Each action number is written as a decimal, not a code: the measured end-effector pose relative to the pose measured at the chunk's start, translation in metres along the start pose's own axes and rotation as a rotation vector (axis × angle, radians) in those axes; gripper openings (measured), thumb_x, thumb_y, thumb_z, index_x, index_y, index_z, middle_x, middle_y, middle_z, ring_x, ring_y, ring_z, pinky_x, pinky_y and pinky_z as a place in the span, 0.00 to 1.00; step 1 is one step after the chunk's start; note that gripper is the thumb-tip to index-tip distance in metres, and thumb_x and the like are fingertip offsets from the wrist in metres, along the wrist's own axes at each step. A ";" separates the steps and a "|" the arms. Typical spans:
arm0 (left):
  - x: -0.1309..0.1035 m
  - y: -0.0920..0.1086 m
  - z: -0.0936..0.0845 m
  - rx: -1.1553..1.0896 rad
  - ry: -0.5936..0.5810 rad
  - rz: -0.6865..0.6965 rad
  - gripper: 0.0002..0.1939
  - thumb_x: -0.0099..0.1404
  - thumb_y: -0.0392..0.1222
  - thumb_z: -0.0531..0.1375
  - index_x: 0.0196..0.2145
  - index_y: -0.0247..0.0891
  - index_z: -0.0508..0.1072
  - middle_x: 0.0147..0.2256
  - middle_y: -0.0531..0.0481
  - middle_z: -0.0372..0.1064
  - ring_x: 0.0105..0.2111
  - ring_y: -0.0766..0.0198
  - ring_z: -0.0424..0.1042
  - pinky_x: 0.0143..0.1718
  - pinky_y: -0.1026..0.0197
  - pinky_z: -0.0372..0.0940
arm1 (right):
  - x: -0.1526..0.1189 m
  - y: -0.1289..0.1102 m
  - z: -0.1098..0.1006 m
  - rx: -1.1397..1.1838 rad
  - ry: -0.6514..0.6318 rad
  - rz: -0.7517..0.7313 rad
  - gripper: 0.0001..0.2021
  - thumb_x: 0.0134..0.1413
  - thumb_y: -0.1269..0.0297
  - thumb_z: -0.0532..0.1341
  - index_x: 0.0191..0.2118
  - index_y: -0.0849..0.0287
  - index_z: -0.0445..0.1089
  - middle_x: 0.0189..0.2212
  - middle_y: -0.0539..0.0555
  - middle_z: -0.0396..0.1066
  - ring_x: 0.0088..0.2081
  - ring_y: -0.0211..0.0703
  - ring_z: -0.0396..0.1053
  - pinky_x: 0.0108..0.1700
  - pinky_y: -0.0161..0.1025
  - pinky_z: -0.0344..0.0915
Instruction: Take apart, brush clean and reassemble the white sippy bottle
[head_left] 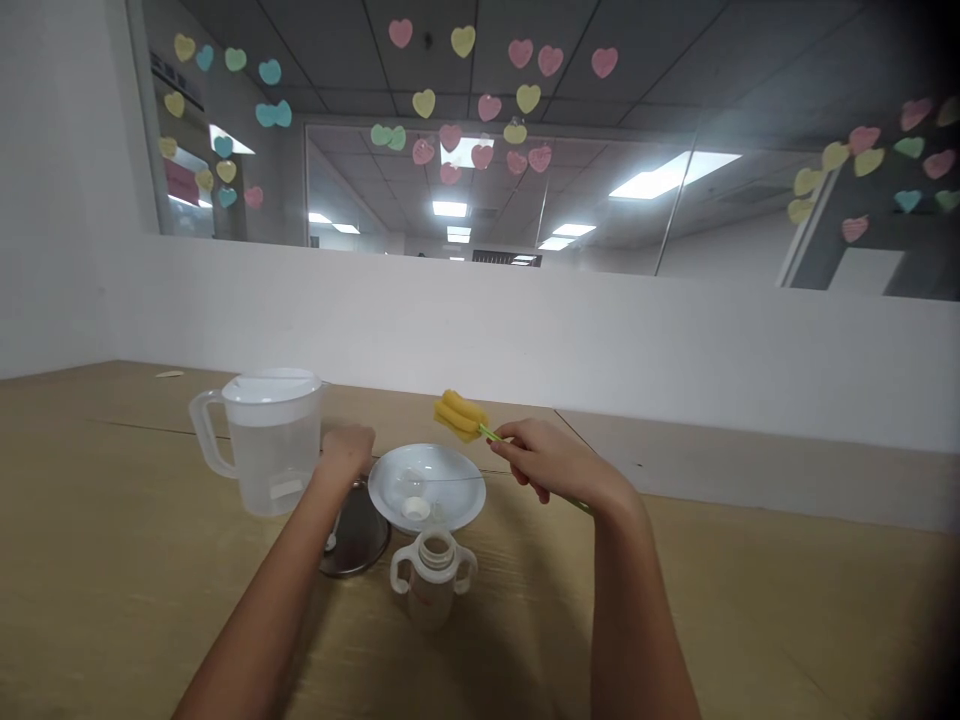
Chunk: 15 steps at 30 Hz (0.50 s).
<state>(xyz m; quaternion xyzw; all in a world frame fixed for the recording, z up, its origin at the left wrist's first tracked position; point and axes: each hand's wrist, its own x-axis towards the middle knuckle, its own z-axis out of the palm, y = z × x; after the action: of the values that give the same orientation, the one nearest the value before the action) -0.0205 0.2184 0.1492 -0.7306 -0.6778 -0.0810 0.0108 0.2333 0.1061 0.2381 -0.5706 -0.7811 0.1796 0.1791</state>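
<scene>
The yellow sponge brush (460,414) is pinched in the right hand (546,458), pointed left, beyond the two-handled bottle (432,592); the left hand (349,450)'s grip cannot be told.

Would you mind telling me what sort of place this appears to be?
Probably an office or similar workplace: bright ceiling panel lights show in a wide window dotted with heart-shaped stickers, above a tan table.

Right hand (553,462) grips sponge bottle brush (460,413); white bowl (466,488) and two-handled baby bottle (431,597) stand left of its fingers (519,457).
</scene>
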 end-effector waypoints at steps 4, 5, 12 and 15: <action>0.001 0.033 0.008 -0.003 -0.025 0.148 0.21 0.60 0.38 0.55 0.52 0.38 0.68 0.52 0.37 0.65 0.52 0.54 0.66 0.51 0.54 0.62 | 0.002 0.003 0.002 -0.011 0.003 0.019 0.14 0.58 0.59 0.49 0.23 0.58 0.51 0.18 0.47 0.60 0.15 0.31 0.59 0.18 0.31 0.55; 0.001 0.041 0.013 -0.008 -0.043 0.184 0.22 0.61 0.38 0.56 0.54 0.41 0.66 0.53 0.40 0.65 0.53 0.56 0.65 0.52 0.57 0.61 | 0.002 0.003 0.002 -0.012 0.001 0.015 0.14 0.58 0.59 0.48 0.23 0.58 0.51 0.18 0.48 0.60 0.15 0.31 0.59 0.18 0.31 0.55; 0.003 0.061 0.036 0.016 -0.148 0.176 0.24 0.51 0.36 0.65 0.47 0.36 0.72 0.47 0.35 0.69 0.49 0.47 0.68 0.48 0.52 0.63 | 0.001 0.001 0.001 -0.011 -0.012 0.003 0.15 0.58 0.58 0.49 0.23 0.59 0.54 0.19 0.49 0.62 0.14 0.31 0.58 0.20 0.32 0.54; -0.001 0.056 0.023 -0.026 -0.098 0.172 0.21 0.52 0.39 0.65 0.44 0.31 0.72 0.45 0.32 0.69 0.47 0.46 0.70 0.46 0.54 0.64 | 0.002 0.000 0.001 -0.027 -0.007 0.036 0.16 0.58 0.60 0.49 0.21 0.59 0.52 0.18 0.49 0.61 0.14 0.31 0.58 0.20 0.32 0.54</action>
<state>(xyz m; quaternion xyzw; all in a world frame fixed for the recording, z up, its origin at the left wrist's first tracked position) 0.0374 0.2162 0.1316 -0.7893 -0.6112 -0.0527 -0.0252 0.2322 0.1075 0.2378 -0.5862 -0.7738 0.1743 0.1653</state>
